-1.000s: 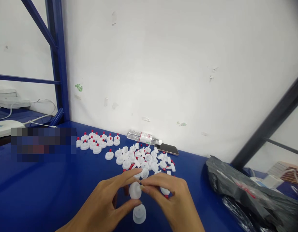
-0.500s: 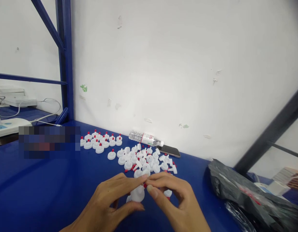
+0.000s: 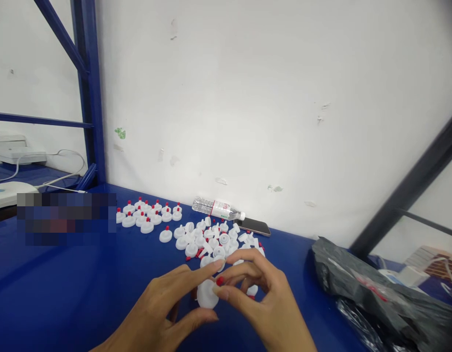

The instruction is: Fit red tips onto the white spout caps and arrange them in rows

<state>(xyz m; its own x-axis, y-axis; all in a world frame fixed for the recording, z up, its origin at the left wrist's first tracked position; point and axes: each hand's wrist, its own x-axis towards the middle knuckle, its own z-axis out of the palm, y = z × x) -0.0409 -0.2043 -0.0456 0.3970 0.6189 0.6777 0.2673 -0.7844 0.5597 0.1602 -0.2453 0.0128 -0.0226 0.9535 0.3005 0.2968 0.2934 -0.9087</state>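
A white round cap (image 3: pixel 207 294) with a red tip (image 3: pixel 220 281) is held between the thumb and fingers of my left hand (image 3: pixel 170 298). My right hand (image 3: pixel 260 293) has its thumb against the cap beside the red tip, its index finger raised above. Just beyond the hands lies a pile of loose white caps (image 3: pixel 211 239) with small red tips scattered among them. Farther left, several white caps with red tips fitted (image 3: pixel 147 226) stand upright in a group, and one more (image 3: pixel 166 234) stands between group and pile.
A plastic water bottle (image 3: pixel 218 209) and a phone (image 3: pixel 253 226) lie by the wall behind the pile. At the right is a grey plastic bag (image 3: pixel 358 288). A blue metal frame (image 3: pixel 92 93) rises at the left of the blue table (image 3: pixel 82 288).
My right index finger has lifted away from the red tip, so the tip now shows clearly. The whole view has shifted slightly, with objects appearing a little farther left.
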